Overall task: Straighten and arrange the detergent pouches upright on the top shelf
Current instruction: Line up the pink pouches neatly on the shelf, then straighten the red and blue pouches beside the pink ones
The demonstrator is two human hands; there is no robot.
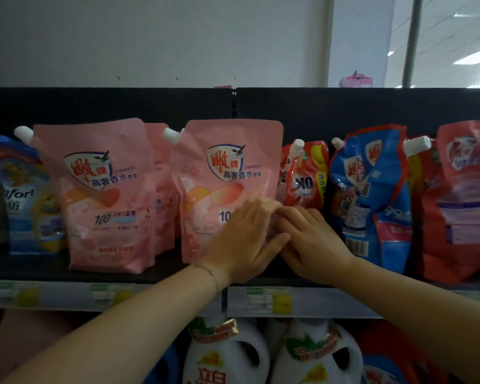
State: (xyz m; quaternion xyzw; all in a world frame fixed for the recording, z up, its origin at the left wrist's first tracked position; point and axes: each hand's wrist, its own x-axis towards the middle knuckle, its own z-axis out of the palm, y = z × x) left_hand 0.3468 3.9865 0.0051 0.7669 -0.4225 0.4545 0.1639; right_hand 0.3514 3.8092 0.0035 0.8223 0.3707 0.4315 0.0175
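Your left hand lies flat, fingers straight, on the pink pouch standing upright on the top shelf. Your right hand touches its right edge; I cannot tell whether it grips.

Side by side, left grip and right grip touching, fingers straight.

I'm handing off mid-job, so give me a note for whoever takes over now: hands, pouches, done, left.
Left hand lies flat on the middle pink pouch, low on its right; right hand touches that pouch's right edge, grip unclear.
Done: this and the left pink pouch stand upright on the top shelf.
Left: the creased blue pouch sags and the far-right red pouch looks slumped.
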